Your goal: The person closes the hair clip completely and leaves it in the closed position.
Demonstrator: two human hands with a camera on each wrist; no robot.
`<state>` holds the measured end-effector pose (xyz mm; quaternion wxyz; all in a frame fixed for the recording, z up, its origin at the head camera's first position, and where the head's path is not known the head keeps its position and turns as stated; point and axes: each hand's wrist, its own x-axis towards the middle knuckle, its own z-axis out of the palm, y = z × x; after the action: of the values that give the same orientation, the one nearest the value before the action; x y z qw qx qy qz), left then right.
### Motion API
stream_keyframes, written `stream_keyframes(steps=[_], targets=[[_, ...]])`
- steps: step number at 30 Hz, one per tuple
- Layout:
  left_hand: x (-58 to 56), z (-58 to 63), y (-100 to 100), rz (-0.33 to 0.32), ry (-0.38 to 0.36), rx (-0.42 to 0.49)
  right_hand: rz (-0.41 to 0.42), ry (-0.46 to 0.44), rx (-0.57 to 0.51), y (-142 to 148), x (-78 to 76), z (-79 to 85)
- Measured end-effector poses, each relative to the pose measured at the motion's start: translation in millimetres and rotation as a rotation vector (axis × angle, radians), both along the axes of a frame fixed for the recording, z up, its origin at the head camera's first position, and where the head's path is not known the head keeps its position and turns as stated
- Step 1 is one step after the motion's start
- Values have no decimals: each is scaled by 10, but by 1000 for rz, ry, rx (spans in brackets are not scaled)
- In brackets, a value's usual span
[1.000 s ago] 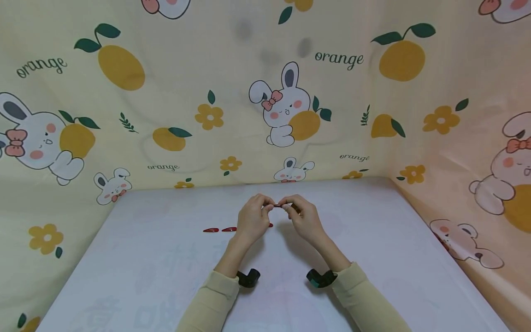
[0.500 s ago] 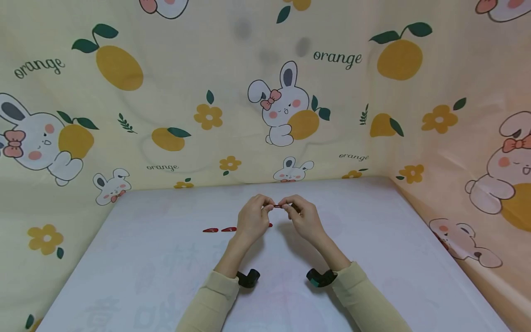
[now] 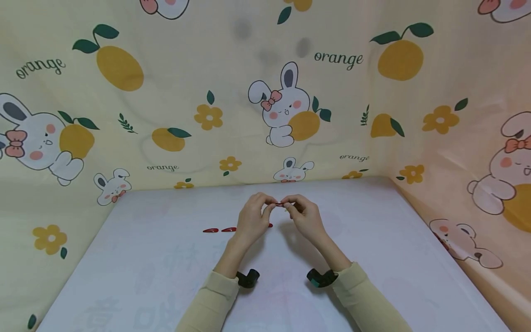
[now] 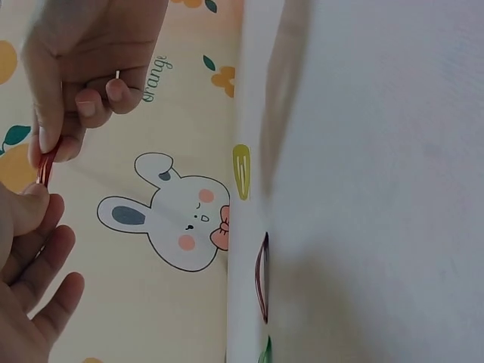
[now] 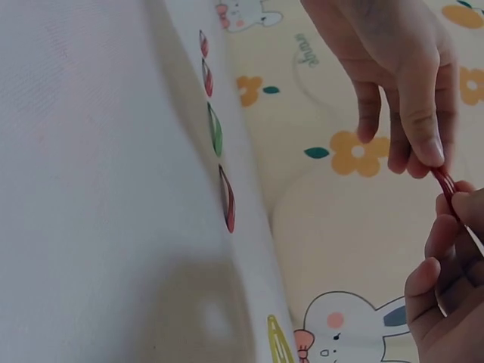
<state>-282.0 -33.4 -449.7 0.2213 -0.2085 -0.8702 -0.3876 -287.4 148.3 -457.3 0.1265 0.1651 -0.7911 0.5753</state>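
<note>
A red snap hair clip (image 3: 280, 204) is held between both hands above the far part of the table. My left hand (image 3: 254, 216) pinches one end between thumb and fingertips, and my right hand (image 3: 306, 219) pinches the other. In the left wrist view the clip (image 4: 44, 170) shows a slit between its metal strips. On the table below, the right wrist view has a row of clips: two small red clips (image 5: 207, 77), a green clip (image 5: 215, 130), a larger red clip (image 5: 228, 200) and a yellow clip (image 5: 278, 342). My left hand hides the green one in the head view.
The white tabletop (image 3: 137, 267) extends around both forearms. A cream curtain (image 3: 232, 60) printed with rabbits and oranges stands behind the table's far edge and along its right side. Black wrist cameras (image 3: 249, 278) sit at both cuffs.
Both hands have shifted slightly up and to the right with the red hair clip between them. The clip's gap shows wider now. The clips on the table stay put.
</note>
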Motion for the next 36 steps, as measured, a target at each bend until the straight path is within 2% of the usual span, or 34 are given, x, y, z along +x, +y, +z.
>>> stream_keyframes(steps=[9, 15, 22, 30, 36], targets=[[-13, -16, -1, -13, 107, -93, -22, -109, -65, -5, 28, 38], [-21, -32, 5, -10, 119, -117, -43, -153, -101, -9, 19, 39], [-14, -18, 8, 14, 136, -106, -44, -161, -118, -11, 13, 42], [-19, -39, 7, 38, 160, -82, -28, -98, -50, 12, 11, 37], [-31, -57, 8, 54, 183, -88, -15, 80, 87, 46, -22, -5]])
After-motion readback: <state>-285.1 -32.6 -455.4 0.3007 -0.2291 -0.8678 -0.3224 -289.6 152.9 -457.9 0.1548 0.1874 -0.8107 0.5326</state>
